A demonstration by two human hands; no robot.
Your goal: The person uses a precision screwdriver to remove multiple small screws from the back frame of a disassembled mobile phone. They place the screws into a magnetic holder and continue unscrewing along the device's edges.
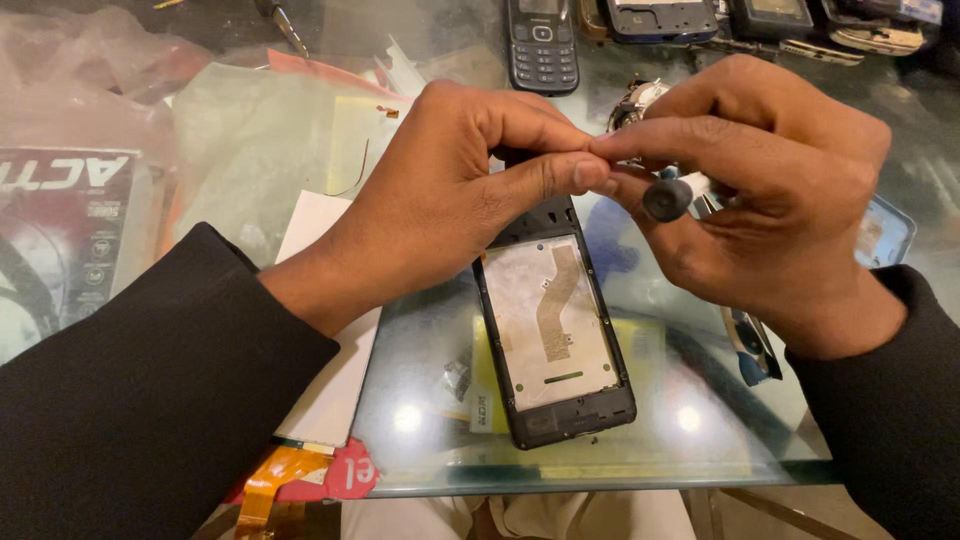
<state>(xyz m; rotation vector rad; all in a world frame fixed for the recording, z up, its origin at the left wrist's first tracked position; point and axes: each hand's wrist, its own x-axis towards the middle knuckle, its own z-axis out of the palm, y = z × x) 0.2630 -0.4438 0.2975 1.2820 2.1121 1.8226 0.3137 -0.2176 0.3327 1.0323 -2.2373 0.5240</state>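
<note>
My left hand (pixel 450 190) grips the top end of an opened black phone frame (pixel 553 340), whose inside shows a silvery plate and an orange flex ribbon. The frame's lower end rests on the glass table (pixel 640 450). My right hand (pixel 770 190) holds a small screwdriver with a round black cap (pixel 668 197) and a pale handle. The thumb and forefinger tips of both hands meet just above the frame's top. The screwdriver's tip is hidden behind my fingers.
A dark keypad phone (pixel 541 45) and several phone parts lie along the table's far edge. Plastic bags (pixel 250 140) and a printed box (pixel 60 230) sit at left. White paper (pixel 330 330) lies under my left wrist, an orange flex cable (pixel 270 480) near the front edge.
</note>
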